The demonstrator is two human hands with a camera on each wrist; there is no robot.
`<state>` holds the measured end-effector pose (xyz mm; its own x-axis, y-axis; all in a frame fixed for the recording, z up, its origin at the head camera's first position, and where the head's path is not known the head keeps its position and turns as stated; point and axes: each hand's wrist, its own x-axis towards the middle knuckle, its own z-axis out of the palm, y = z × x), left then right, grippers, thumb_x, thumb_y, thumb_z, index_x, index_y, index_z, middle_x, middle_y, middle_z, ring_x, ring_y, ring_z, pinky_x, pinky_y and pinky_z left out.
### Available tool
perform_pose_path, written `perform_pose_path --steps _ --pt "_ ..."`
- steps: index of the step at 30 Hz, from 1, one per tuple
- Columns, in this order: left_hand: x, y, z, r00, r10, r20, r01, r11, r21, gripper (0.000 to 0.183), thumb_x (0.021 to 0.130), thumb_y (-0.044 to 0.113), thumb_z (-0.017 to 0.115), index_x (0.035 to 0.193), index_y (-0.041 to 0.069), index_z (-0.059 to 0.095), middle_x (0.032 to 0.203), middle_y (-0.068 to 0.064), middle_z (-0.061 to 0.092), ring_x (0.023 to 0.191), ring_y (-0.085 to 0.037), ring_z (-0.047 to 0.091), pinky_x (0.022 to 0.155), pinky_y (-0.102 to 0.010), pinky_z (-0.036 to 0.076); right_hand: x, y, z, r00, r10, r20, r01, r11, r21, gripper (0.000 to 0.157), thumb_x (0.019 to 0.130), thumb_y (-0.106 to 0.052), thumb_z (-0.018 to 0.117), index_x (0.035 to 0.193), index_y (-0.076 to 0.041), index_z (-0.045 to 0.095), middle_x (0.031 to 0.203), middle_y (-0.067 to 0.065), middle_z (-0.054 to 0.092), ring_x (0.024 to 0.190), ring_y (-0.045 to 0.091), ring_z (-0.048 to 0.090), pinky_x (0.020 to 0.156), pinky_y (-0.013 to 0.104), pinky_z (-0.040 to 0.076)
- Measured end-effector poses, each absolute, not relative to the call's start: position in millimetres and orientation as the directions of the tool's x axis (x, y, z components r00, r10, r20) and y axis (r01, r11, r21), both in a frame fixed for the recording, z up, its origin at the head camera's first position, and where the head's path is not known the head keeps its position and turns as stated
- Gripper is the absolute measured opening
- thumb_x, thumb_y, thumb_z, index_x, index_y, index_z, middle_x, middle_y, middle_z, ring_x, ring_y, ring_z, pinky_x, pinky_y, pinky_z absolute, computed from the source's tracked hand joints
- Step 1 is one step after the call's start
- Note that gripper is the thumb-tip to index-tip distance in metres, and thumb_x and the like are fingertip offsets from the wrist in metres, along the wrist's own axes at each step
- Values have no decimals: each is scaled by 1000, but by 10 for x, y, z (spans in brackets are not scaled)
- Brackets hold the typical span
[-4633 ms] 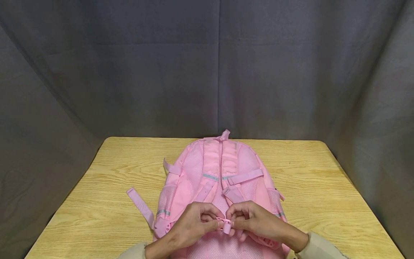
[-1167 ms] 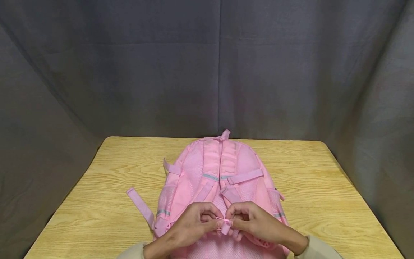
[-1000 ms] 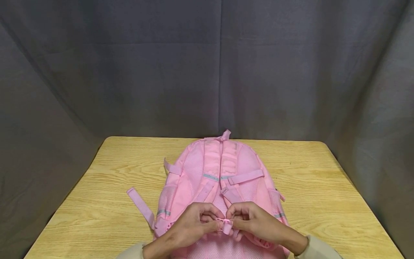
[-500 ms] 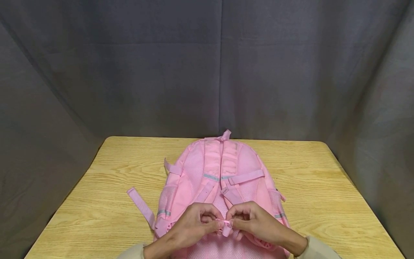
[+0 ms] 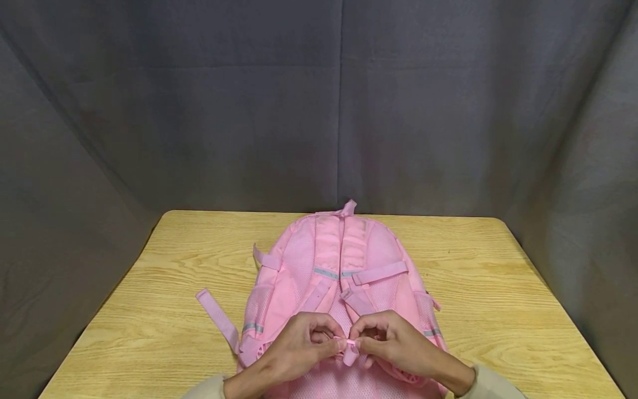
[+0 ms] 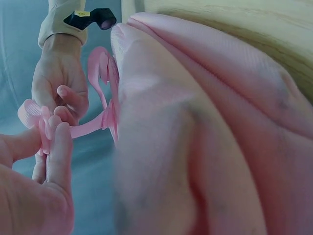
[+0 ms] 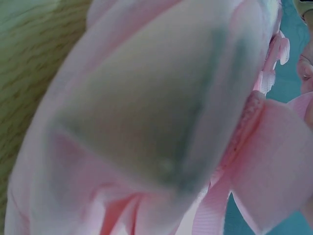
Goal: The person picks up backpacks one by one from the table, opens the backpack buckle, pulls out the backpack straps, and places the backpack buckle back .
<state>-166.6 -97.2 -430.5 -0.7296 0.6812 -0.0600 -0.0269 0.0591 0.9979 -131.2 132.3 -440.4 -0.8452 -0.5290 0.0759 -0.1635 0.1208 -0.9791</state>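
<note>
A pink backpack (image 5: 295, 249) lies on the table with its shoulder straps facing up. Over its lower part my left hand (image 5: 301, 344) and right hand (image 5: 391, 342) meet, thumbs and fingertips almost together. Between them both pinch a small pink plastic buckle (image 5: 351, 343), seen from the side as a buckle (image 6: 46, 122) in the left wrist view. A short looped end of webbing (image 5: 350, 356) hangs from it toward me. From the buckle a pink webbing strap (image 6: 90, 127) runs back to the bag. The fingertips partly cover the buckle.
The wooden table (image 5: 498, 310) carries the bag. One loose strap (image 5: 217, 318) sticks out left over the tabletop, and another strap (image 5: 380, 272) lies across the bag's right side. Grey curtains (image 5: 249, 111) enclose the back and sides.
Both hands stay in nearly the same place. Between the fingertips the buckle and its webbing end have tilted and shifted slightly downward. The bag lies as before.
</note>
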Motion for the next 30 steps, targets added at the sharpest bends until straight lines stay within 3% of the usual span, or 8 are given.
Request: perform_pose_path --steps 6,11,16,22,30 --pt "-1672 -962 -4301 -731 679 -59 -25 59 998 13 90 6 72 97 -3 68 83 -12 73 74 -16 68 70 -29 60 -1301 1327 -4366 -856 -512 75 -176 152 -973 11 97 -3 57 98 -3 68 87 -1 68 72 6 65 63 38 60" --pt "-1675 -968 -4300 -742 669 -41 15 78 997 11 89 7 72 96 -2 69 82 -17 73 72 -13 67 63 -20 55 -1301 1312 -4315 -876 -481 37 -151 200 -968 9 97 -4 58 97 -2 67 84 0 68 70 9 66 62 37 61" --pt "-1681 -967 -4303 -746 665 26 134 111 985 11 89 12 73 92 3 70 80 -12 73 71 -13 68 60 -16 50 -1302 1275 -4258 -914 -404 -17 -83 229 -970 12 97 -8 61 99 3 66 83 2 66 71 11 67 65 36 61" --pt "-1696 -950 -4294 -774 628 78 222 154 963 5 87 13 73 88 9 70 76 -7 74 71 -21 72 57 -18 49 -1296 1204 -4168 -956 -292 -33 -51 274 -961 17 97 -14 63 98 2 66 82 4 64 71 11 66 66 38 61" --pt "-1679 -952 -4327 -802 590 90 265 218 939 7 87 13 75 85 11 69 76 -2 73 72 -17 72 61 -21 54 -1251 1158 -4157 -954 -290 -81 -18 323 -946 20 93 -19 69 88 0 64 78 12 69 68 22 69 62 34 59"
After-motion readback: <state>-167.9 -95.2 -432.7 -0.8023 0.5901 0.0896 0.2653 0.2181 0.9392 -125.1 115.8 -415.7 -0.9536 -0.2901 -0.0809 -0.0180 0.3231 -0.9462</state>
